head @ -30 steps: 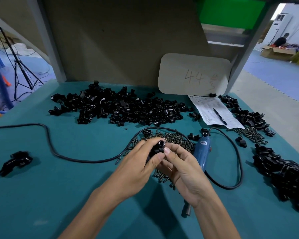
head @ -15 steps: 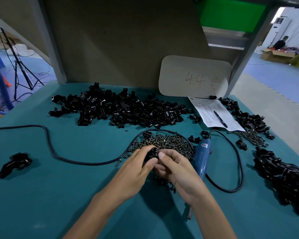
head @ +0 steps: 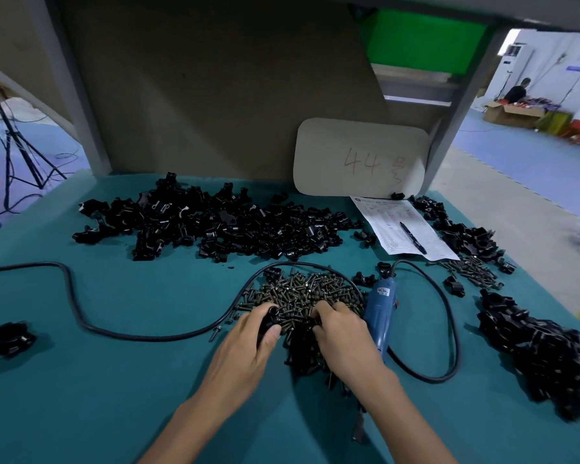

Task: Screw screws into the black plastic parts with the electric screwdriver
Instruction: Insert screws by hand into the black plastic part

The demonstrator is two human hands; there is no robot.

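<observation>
A: Left hand (head: 248, 343), state?
B: Wrapped round one black plastic part (head: 268, 324). Thumb across its near side, other fingers curled behind. Round open end poking up just past the index tip.
A: Right hand (head: 342, 333)?
B: Palm down, fingers bent & dug into the screw pile (head: 302, 293). Tips buried, so can't tell if pinching a screw.
A: Pile vs. fingers?
B: Directly under & just fwd of both sets of fingertips. Touching the held part on its right side.
A: Electric screwdriver (head: 380, 313)?
B: Lying flat on the teal table (head: 114, 396), blue body just beside the right hand's little-finger side. Near end partly hidden under the right forearm. Cable (head: 81, 316) looping round the far side of the pile, then running off to the left, past the left fingers.
A: Other parts?
B: Big heap (head: 215, 226) well beyond the fingertips. Second heap (head: 533, 356) well right of the right hand. Lone part (head: 4, 339) far left of the left hand.
A: Anything else?
B: Paper sheet (head: 392, 216) w/ pen (head: 412, 232) on top, beyond & right of the right fingers. Board (head: 360, 159) marked "44" upright behind it. Smaller scatter of screws (head: 472, 272) right of the screwdriver.
</observation>
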